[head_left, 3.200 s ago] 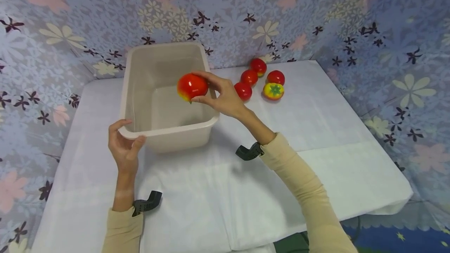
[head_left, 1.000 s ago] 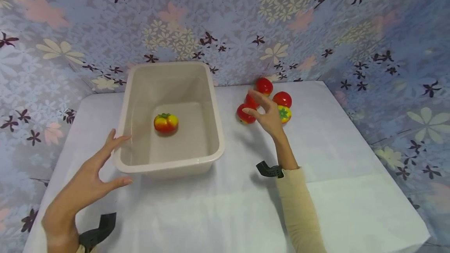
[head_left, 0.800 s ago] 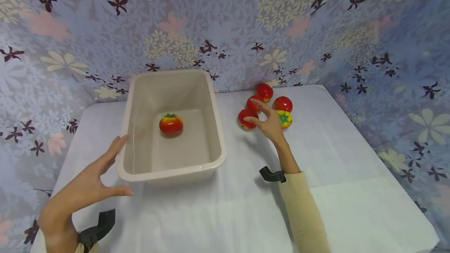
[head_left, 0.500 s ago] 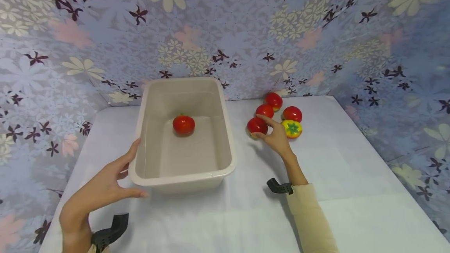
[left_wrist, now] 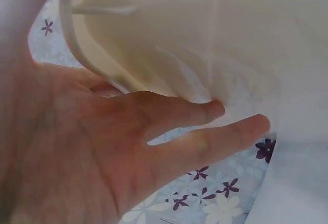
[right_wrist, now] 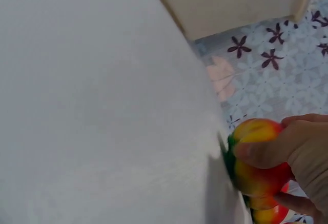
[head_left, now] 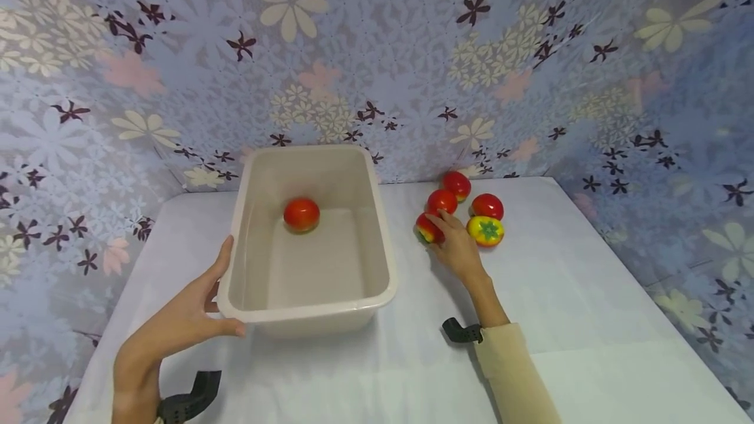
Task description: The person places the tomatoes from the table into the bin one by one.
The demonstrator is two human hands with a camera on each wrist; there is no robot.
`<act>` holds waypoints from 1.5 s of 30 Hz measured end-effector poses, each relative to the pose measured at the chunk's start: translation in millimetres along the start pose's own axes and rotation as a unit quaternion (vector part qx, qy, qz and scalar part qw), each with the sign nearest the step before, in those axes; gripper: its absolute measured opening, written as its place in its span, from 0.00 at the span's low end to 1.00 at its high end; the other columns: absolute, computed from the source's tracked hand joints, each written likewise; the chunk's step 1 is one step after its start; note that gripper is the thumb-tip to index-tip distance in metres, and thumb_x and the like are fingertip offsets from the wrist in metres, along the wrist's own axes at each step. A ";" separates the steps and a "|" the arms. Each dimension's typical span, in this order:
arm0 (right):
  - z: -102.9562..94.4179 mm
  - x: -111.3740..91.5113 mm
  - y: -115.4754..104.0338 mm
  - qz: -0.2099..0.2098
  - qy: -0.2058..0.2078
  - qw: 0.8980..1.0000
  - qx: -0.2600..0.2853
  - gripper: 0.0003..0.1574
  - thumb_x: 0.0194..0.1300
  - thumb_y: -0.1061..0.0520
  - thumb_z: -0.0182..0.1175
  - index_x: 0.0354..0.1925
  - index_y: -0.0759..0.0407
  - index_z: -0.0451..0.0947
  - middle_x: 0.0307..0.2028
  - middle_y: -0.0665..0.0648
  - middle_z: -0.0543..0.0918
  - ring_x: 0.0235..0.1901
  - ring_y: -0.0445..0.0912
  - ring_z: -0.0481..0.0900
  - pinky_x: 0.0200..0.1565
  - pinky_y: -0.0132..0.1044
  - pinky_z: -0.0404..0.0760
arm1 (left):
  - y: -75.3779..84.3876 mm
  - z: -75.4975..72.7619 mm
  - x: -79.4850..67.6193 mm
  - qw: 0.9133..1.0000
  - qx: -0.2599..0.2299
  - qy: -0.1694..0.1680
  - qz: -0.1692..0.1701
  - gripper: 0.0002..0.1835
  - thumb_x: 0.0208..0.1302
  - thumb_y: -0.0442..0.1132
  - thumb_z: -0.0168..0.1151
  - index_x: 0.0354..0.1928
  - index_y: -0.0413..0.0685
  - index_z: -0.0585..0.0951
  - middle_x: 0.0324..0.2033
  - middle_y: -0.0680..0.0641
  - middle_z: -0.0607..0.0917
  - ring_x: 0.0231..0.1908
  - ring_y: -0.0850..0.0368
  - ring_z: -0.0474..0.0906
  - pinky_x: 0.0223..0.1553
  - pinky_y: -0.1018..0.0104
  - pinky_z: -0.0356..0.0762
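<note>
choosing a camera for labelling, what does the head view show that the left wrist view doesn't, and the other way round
Only the head view: the right hand gripping a red fruit, four more fruits near it, and a single fruit inside the bin.

Only the left wrist view: the palm of the left hand, with two outstretched fingers by the bin's wall; whether they touch it is unclear.

Both: the left hand, part of the bin and the floral backdrop.

A blue-grey wall covering patterned with cream, pink and dark flowers rises behind and beside the white-covered table.
</note>
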State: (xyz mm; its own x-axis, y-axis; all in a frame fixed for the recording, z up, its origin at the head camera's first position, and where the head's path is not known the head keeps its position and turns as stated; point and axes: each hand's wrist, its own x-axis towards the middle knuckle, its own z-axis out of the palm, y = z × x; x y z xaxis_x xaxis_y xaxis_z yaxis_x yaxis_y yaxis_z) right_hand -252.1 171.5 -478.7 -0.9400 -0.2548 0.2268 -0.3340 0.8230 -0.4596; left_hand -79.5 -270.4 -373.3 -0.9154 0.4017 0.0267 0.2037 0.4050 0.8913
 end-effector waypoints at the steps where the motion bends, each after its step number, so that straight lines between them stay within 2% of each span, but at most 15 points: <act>1: 1.2 -2.6 1.4 -0.001 0.002 1.000 -0.006 0.41 0.54 0.65 0.71 0.66 0.54 0.72 0.69 0.67 0.67 0.67 0.63 0.65 0.65 0.58 0.70 | 0.3 1.5 -0.6 1.000 -0.007 -0.002 -0.006 0.66 0.53 0.40 0.75 0.76 0.59 0.30 0.76 0.36 0.40 0.57 0.71 0.73 0.47 0.71 0.81; 5: 4.1 -9.4 5.4 -0.006 0.014 1.000 -0.014 0.41 0.54 0.65 0.71 0.65 0.54 0.72 0.67 0.67 0.68 0.66 0.63 0.66 0.63 0.59 0.71 | 2.0 4.5 -1.4 1.000 -0.016 0.002 -0.021 0.63 0.55 0.37 0.72 0.77 0.61 0.32 0.76 0.36 0.44 0.56 0.68 0.74 0.45 0.69 0.82; 10: 3.1 -10.4 5.5 0.006 0.013 1.000 -0.005 0.40 0.55 0.63 0.71 0.66 0.54 0.71 0.68 0.67 0.68 0.65 0.63 0.67 0.62 0.59 0.73 | 1.0 3.9 -1.8 1.000 -0.023 0.006 -0.018 0.63 0.55 0.36 0.73 0.77 0.59 0.33 0.75 0.34 0.49 0.55 0.64 0.76 0.45 0.69 0.82; 13: 0.5 -7.7 3.7 0.010 0.021 1.000 0.015 0.40 0.55 0.62 0.71 0.66 0.55 0.71 0.68 0.67 0.68 0.65 0.63 0.68 0.62 0.59 0.73 | 1.6 2.7 -2.0 1.000 -0.027 0.006 -0.013 0.63 0.55 0.36 0.73 0.77 0.56 0.33 0.74 0.32 0.52 0.54 0.62 0.78 0.45 0.70 0.82; 18: -4.0 -2.5 -2.7 -0.019 0.061 0.996 0.061 0.38 0.55 0.63 0.71 0.64 0.59 0.72 0.65 0.67 0.72 0.64 0.63 0.70 0.64 0.58 0.70 | 3.6 1.3 -2.0 1.000 -0.027 0.004 -0.005 0.63 0.56 0.35 0.72 0.77 0.56 0.31 0.73 0.31 0.54 0.55 0.62 0.78 0.46 0.69 0.82; 23: -8.5 0.4 -12.4 -0.056 0.099 0.986 0.120 0.39 0.54 0.61 0.73 0.64 0.60 0.72 0.60 0.63 0.78 0.55 0.57 0.79 0.56 0.51 0.80 | 1.1 2.5 -1.8 0.999 -0.036 0.003 -0.002 0.62 0.56 0.35 0.72 0.77 0.56 0.32 0.72 0.30 0.55 0.53 0.61 0.79 0.43 0.67 0.84; 25: -14.1 1.9 -20.1 -0.065 0.111 0.981 0.147 0.39 0.54 0.61 0.73 0.64 0.60 0.72 0.59 0.63 0.79 0.52 0.56 0.81 0.52 0.51 0.83 | 1.0 2.7 -1.5 0.999 -0.051 -0.002 -0.004 0.62 0.57 0.34 0.71 0.77 0.57 0.32 0.71 0.29 0.56 0.51 0.60 0.80 0.41 0.65 0.85; 27: -22.1 3.8 -30.6 -0.069 0.122 0.977 0.162 0.39 0.54 0.59 0.74 0.64 0.59 0.73 0.59 0.62 0.80 0.53 0.57 0.81 0.52 0.53 0.82 | 1.4 2.4 -1.3 0.998 -0.062 -0.006 -0.008 0.62 0.57 0.33 0.71 0.76 0.57 0.31 0.71 0.28 0.57 0.49 0.59 0.81 0.39 0.64 0.85; 31: -39.4 6.8 -51.7 -0.100 0.154 0.970 0.161 0.40 0.53 0.57 0.74 0.64 0.58 0.73 0.58 0.61 0.80 0.54 0.58 0.80 0.54 0.56 0.80 | 2.6 1.5 -1.5 0.998 -0.062 -0.006 -0.013 0.63 0.57 0.33 0.71 0.76 0.57 0.31 0.72 0.28 0.53 0.48 0.61 0.81 0.37 0.64 0.85; 35: -54.1 7.4 -69.7 -0.148 0.179 0.960 0.158 0.41 0.52 0.59 0.75 0.64 0.57 0.73 0.57 0.60 0.81 0.53 0.56 0.82 0.54 0.52 0.81 | 3.3 1.2 -1.0 0.999 -0.050 -0.001 -0.013 0.63 0.56 0.34 0.72 0.77 0.57 0.32 0.72 0.29 0.53 0.49 0.64 0.79 0.36 0.64 0.85; 40: -69.2 7.8 -89.8 -0.173 0.177 0.947 0.205 0.41 0.52 0.63 0.74 0.64 0.59 0.73 0.56 0.60 0.82 0.52 0.54 0.83 0.48 0.44 0.85 | 4.7 0.4 -0.8 0.999 -0.038 0.003 -0.008 0.63 0.56 0.34 0.72 0.77 0.55 0.32 0.71 0.28 0.58 0.52 0.67 0.77 0.37 0.64 0.85; 45: -79.9 7.6 -102.0 -0.166 0.158 0.941 0.250 0.39 0.54 0.67 0.71 0.64 0.63 0.72 0.58 0.62 0.80 0.56 0.55 0.80 0.49 0.37 0.84 | 4.9 1.1 -0.7 0.999 -0.040 0.002 -0.010 0.63 0.56 0.34 0.72 0.77 0.55 0.32 0.71 0.29 0.57 0.52 0.69 0.76 0.38 0.65 0.85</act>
State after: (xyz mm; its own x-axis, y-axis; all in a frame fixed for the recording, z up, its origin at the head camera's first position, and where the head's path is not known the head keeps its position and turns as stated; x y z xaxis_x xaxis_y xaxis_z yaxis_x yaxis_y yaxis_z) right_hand -219.5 126.3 -361.5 -0.7376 -0.2266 0.6360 -0.6700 0.3628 -0.6477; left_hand -77.5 -267.8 -369.4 -0.9204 0.3908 0.0103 0.1571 0.3458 0.9250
